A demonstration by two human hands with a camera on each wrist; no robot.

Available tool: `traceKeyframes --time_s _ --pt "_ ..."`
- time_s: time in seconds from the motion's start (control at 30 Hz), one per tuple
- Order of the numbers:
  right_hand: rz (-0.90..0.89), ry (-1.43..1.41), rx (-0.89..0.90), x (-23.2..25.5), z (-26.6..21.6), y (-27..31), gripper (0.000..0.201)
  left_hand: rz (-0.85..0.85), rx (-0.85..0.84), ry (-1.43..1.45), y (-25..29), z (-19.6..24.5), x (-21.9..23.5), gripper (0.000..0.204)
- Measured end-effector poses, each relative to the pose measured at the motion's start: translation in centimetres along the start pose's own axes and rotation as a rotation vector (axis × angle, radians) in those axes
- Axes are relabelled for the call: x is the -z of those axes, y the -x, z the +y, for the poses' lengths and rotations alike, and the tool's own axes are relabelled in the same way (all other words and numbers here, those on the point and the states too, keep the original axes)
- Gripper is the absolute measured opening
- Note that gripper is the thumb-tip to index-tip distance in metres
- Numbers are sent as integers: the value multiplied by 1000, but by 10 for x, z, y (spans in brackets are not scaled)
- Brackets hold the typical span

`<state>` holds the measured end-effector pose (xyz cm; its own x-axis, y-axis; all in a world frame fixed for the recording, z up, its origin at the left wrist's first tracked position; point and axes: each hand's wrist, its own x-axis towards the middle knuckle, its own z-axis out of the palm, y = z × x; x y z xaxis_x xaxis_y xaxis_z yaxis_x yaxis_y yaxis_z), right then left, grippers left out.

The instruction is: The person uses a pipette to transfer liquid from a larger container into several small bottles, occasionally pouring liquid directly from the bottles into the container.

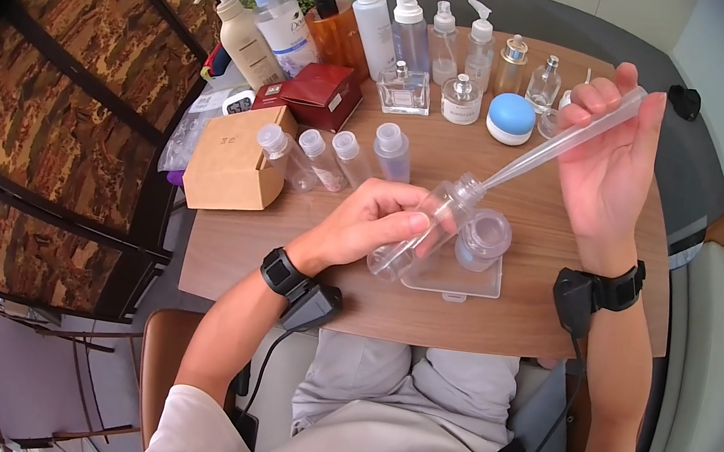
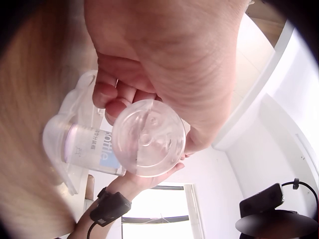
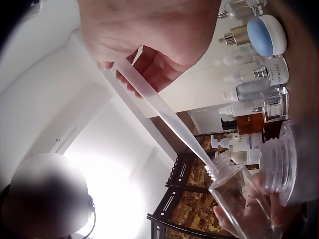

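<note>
My left hand (image 1: 371, 227) grips a clear plastic bottle (image 1: 390, 261) with an uncapped threaded neck, held tilted over the near part of the table. From the upper right, my right hand (image 1: 613, 166) pinches the wide end of a long translucent pipette (image 1: 556, 148) between thumb and fingers. Its narrow tip meets the bottle's mouth, as the right wrist view also shows. The bottle's round base (image 2: 148, 138) faces the left wrist camera. Just right of the bottle stands a small clear jar (image 1: 485, 238), beside a flat clear plastic case (image 1: 457, 284).
Several small clear bottles (image 1: 323, 161) stand left of the hands, next to a brown cardboard box (image 1: 235, 159) and a dark red box (image 1: 321, 96). Pump bottles and perfume bottles (image 1: 404, 91) line the far side, with a blue-lidded jar (image 1: 511, 117) near the right hand.
</note>
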<state>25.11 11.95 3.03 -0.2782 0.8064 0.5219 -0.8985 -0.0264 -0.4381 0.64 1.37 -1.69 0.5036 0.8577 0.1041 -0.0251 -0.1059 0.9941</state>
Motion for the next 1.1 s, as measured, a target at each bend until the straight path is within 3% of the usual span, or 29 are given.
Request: traceKeyframes --time_s 0.03,0.37,0.47,0.57,0.67,0.83,1.1 --pt "41 -29 12 0 0 -1 46 -29 -6 28 1 1 1 37" --pt "68 -99 44 5 -12 -6 42 2 -6 -10 0 -5 3 36" --pt "11 -123 -20 4 -13 -2 42 16 -31 -39 0 -5 4 38" --pt "-17 -41 -34 -3 -10 2 34 35 -47 -14 0 -7 4 39" --pt "-16 74 -53 -4 -3 5 46 64 -82 6 0 -9 4 40" --pt "-234 290 -133 1 4 10 45 86 -95 28 -1 -9 6 40" --pt "-407 502 -234 0 12 17 43 109 -97 74 1 -6 4 37"
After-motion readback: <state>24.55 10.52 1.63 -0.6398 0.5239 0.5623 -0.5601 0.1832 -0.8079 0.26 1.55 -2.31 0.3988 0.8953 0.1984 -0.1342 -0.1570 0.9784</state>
